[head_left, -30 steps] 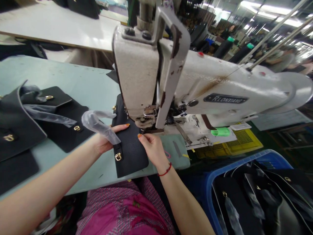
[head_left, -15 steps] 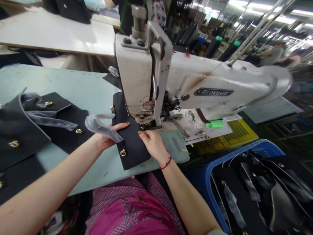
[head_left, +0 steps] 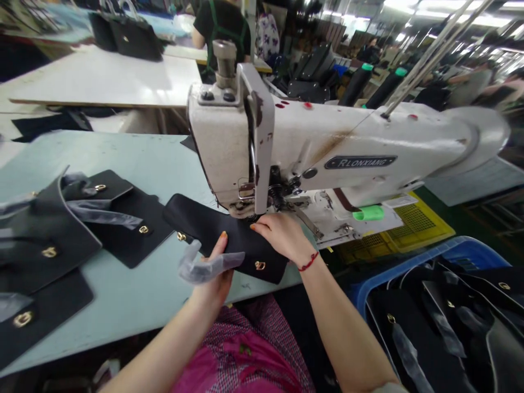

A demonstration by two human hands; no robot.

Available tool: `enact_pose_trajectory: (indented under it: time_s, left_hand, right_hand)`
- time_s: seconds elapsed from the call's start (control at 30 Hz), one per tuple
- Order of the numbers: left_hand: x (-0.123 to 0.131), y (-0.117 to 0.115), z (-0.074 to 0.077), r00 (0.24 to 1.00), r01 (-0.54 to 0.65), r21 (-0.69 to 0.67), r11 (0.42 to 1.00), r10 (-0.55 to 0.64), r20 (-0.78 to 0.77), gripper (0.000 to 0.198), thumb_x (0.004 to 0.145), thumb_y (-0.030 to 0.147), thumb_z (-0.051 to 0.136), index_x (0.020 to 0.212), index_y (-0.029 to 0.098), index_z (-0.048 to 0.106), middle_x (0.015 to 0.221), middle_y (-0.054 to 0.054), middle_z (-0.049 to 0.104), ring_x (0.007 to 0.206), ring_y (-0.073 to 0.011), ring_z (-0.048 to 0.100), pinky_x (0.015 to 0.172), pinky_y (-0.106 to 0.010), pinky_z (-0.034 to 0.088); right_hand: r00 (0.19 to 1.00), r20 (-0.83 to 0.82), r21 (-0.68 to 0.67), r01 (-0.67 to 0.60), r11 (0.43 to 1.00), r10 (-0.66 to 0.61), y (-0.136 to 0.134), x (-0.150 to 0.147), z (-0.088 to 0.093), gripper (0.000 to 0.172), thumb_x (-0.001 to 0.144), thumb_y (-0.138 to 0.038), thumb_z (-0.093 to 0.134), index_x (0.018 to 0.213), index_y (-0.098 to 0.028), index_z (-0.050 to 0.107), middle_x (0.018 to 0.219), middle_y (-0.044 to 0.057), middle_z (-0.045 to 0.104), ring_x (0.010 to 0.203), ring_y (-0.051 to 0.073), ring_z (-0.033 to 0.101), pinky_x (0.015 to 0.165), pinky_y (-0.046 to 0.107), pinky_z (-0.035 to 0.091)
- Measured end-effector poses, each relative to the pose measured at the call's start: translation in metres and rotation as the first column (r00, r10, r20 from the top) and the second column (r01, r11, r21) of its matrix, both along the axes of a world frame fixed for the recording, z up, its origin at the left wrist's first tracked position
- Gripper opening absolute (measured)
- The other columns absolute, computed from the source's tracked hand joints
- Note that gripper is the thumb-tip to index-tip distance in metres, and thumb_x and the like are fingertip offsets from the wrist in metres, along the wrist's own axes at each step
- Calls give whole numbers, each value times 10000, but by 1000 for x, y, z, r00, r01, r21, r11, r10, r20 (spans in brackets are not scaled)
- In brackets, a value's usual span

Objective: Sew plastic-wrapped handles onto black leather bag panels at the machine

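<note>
A black leather panel (head_left: 204, 226) with gold clasps lies across the table under the needle of the white sewing machine (head_left: 327, 147). My left hand (head_left: 215, 267) grips the panel's near edge, thumb on top, together with a strip of clear plastic film (head_left: 196, 267). My right hand (head_left: 282, 234) rests flat on the panel just in front of the presser foot (head_left: 245, 210), fingers pressed down on the leather. A red string bracelet circles my right wrist.
A pile of black panels with gold clasps (head_left: 61, 229) lies on the pale green table (head_left: 123, 158) at left. A blue crate (head_left: 450, 311) of more black pieces sits at lower right, a yellow tray (head_left: 405, 224) behind it. Other workers stand far back.
The panel has been turned from lengthwise to crosswise under the needle. My left hand moved from its left side to its near edge. My right hand now lies flat on it.
</note>
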State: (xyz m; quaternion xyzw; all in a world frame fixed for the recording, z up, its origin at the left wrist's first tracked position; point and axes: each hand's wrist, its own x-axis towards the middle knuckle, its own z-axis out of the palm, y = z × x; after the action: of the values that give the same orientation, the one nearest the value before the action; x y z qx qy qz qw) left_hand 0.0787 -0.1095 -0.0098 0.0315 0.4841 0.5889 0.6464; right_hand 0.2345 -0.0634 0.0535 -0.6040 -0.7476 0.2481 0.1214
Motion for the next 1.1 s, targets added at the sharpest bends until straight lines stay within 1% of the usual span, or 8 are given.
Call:
enact_pose_trajectory:
  time_s: [0.07,0.13,0.2,0.3,0.53,0.67,0.9,1.1]
  left_hand:
    - [16,-7,4,997,-67,-26,997,68,36,205,902,166,594,1071,228,691,1171,-19,715,1070,-168,681,908,-274,579]
    - [23,-8,8,996,-73,-46,996,76,56,182,922,183,566,1047,215,694,1148,-23,724,1031,-164,693,897,-270,584]
    - [24,-7,11,996,-60,-55,997,63,67,170,925,185,562,1027,214,695,1093,-17,742,982,-156,706,876,-257,590]
    - [20,-6,11,996,-63,-22,998,64,69,165,922,163,560,1008,213,692,1023,-7,755,956,-157,711,864,-259,594]
    - [21,-5,8,990,-112,44,993,107,94,178,899,114,570,1031,152,684,973,-56,752,904,-166,714,896,-294,579]
    - [22,-3,10,983,-160,2,987,159,90,203,883,100,577,1055,111,683,988,-89,749,851,-165,713,905,-313,571]
    - [18,-1,12,990,-115,1,993,115,77,205,874,116,589,1053,124,688,1027,-92,744,919,-177,707,933,-319,559]
    - [9,5,10,998,-64,38,997,63,28,218,846,122,619,1051,136,689,1014,-78,744,1004,-205,695,939,-331,567]
  right_hand:
    - [998,34,22,-45,999,44,8,5,7,281,912,-350,607,718,-186,729,728,49,675,648,144,554,551,270,250]
    - [995,35,44,-94,995,93,12,7,8,296,905,-338,615,680,-178,723,681,38,649,626,133,539,544,268,241]
    - [993,18,61,-118,991,117,14,8,6,323,902,-336,617,641,-167,705,625,23,611,588,118,512,535,266,229]
    - [993,-9,70,-114,991,115,12,8,1,329,903,-334,613,640,-156,700,593,11,592,554,104,487,529,264,217]
    - [993,-45,45,-111,993,113,10,10,-1,272,915,-324,598,772,-154,753,676,27,662,594,103,529,539,243,237]
    - [994,-42,41,-104,994,105,10,10,-2,276,921,-340,592,801,-156,759,699,32,679,599,101,539,537,239,242]
    - [992,-98,32,-71,997,73,7,9,-8,278,928,-333,585,802,-152,756,737,40,697,629,104,559,550,235,270]
    - [989,-140,44,-34,998,40,5,5,-11,330,933,-335,570,708,-134,704,663,27,645,582,94,503,536,237,234]
